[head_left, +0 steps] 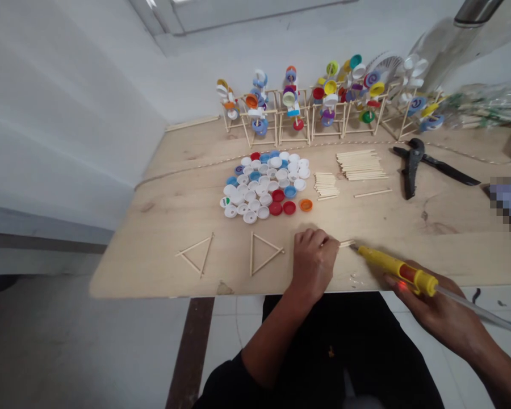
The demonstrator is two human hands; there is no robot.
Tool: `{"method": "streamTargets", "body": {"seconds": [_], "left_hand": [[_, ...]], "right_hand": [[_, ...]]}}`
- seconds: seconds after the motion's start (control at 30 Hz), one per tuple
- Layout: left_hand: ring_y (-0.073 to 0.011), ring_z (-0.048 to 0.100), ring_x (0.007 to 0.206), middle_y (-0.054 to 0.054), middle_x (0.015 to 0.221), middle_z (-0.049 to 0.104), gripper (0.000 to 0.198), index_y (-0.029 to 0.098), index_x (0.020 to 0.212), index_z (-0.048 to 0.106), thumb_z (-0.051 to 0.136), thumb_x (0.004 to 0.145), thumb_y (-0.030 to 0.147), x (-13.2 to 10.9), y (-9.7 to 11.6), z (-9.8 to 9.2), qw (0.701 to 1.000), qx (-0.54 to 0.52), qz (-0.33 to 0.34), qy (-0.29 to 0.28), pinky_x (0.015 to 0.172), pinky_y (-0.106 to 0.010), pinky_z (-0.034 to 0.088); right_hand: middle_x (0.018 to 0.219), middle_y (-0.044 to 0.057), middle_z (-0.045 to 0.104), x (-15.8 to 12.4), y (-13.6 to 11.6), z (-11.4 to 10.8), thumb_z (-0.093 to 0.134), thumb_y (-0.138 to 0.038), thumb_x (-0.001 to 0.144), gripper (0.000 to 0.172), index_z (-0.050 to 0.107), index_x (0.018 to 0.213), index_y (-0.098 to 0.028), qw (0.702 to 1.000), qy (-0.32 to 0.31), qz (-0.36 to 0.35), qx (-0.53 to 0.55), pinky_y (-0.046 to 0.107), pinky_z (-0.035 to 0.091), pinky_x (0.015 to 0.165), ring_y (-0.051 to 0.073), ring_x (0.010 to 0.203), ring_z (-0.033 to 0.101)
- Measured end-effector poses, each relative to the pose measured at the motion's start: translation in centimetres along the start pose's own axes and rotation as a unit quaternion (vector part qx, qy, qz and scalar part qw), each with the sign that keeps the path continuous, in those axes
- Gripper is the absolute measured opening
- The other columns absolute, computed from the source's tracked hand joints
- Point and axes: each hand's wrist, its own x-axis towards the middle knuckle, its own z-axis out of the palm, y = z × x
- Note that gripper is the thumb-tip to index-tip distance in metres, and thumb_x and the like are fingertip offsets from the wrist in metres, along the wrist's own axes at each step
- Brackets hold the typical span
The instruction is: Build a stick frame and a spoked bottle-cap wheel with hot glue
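My right hand is wrapped round a yellow glue gun with a clear glue stick coming out of its back. The nozzle points left and meets, or nearly meets, the end of a thin wooden stick. My left hand is closed on that stick, low over the table; its other end is hidden under the fingers. Left of this hand lie two flat triangles of sticks, a nearer triangle and a farther-left triangle.
Plastic bottle caps lie in a cluster mid-table. Beside them are short sticks, longer sticks, a single stick and a black cutter. Stick frames with caps line the wall. A string crosses the table.
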Motion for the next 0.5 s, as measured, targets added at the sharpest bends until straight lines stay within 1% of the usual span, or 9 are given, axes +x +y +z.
{"method": "streamTargets", "body": {"seconds": [0.1, 0.23, 0.37, 0.43, 0.5], "left_hand": [[-0.0167, 0.05, 0.081, -0.001, 0.083, 0.061, 0.013, 0.021, 0.082, 0.066, 0.055, 0.089, 0.018, 0.0, 0.0, 0.0, 1.0, 0.0, -0.001, -0.002, 0.075, -0.035, 0.035], [-0.0173, 0.05, 0.083, -0.002, 0.083, 0.061, 0.013, 0.022, 0.081, 0.066, 0.056, 0.089, 0.019, 0.0, 0.0, 0.2, 1.0, 0.0, -0.003, -0.007, 0.076, -0.035, 0.035], [-0.0182, 0.05, 0.085, -0.002, 0.085, 0.061, 0.011, 0.022, 0.081, 0.065, 0.057, 0.088, 0.02, 0.0, -0.1, 0.3, 1.0, -0.007, -0.008, -0.019, 0.076, -0.036, 0.035], [-0.0186, 0.05, 0.086, -0.002, 0.086, 0.061, 0.009, 0.022, 0.082, 0.065, 0.059, 0.087, 0.019, 0.0, -0.1, 0.2, 1.0, -0.014, -0.01, -0.026, 0.075, -0.036, 0.035], [-0.0186, 0.05, 0.087, -0.002, 0.086, 0.061, 0.007, 0.022, 0.083, 0.065, 0.06, 0.086, 0.019, 0.1, 0.0, 0.1, 0.999, -0.018, -0.011, -0.025, 0.076, -0.036, 0.035]], "right_hand": [[0.078, 0.005, 0.069, -0.1, -0.1, 0.1, 0.048, -0.057, 0.085, 0.039, 0.064, 0.085, -0.021, 1.0, 0.001, 0.013, 0.011, 0.029, 0.052, 0.059, 0.019, 0.067, 0.065], [0.065, 0.001, 0.062, 0.4, -1.0, -0.6, 0.048, -0.054, 0.085, 0.036, 0.061, 0.077, -0.022, 0.999, 0.008, 0.027, 0.026, 0.027, 0.048, 0.051, 0.016, 0.055, 0.059], [0.066, 0.001, 0.063, 1.2, -1.8, -2.0, 0.046, -0.053, 0.084, 0.034, 0.062, 0.076, -0.023, 0.998, 0.031, 0.031, 0.045, 0.026, 0.048, 0.049, 0.016, 0.054, 0.06], [0.067, 0.002, 0.064, 1.3, -2.0, -2.4, 0.045, -0.056, 0.083, 0.038, 0.061, 0.074, -0.024, 0.997, 0.034, 0.038, 0.062, 0.026, 0.049, 0.048, 0.017, 0.054, 0.06], [0.07, 0.003, 0.066, 1.2, -1.8, -2.4, 0.045, -0.06, 0.081, 0.042, 0.063, 0.074, -0.023, 0.996, 0.037, 0.044, 0.068, 0.026, 0.05, 0.048, 0.018, 0.056, 0.062]]}}
